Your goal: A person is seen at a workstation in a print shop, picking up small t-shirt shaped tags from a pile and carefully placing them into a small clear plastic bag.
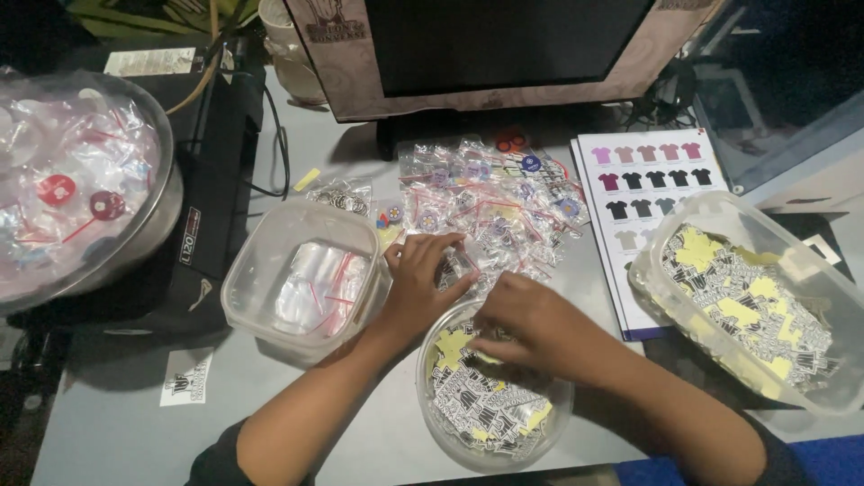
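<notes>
My left hand (421, 286) pinches a small clear zip bag (459, 263) with a red seal strip, just above the round bowl. My right hand (522, 326) reaches into that round clear bowl (432, 423), its fingers closed on the black-and-white and yellow stickers (481, 405) inside. Whether a sticker is pinched between the fingers is hard to tell. A pile of filled small zip bags (490, 202) with round badges lies just beyond both hands.
A square clear tub (270, 279) of empty zip bags sits at left. A larger tub of stickers (765, 306) is at right, partly on a shirt colour chart (643, 180). A metal bowl (166, 193) of bagged badges, a black device and a monitor (504, 45) stand behind.
</notes>
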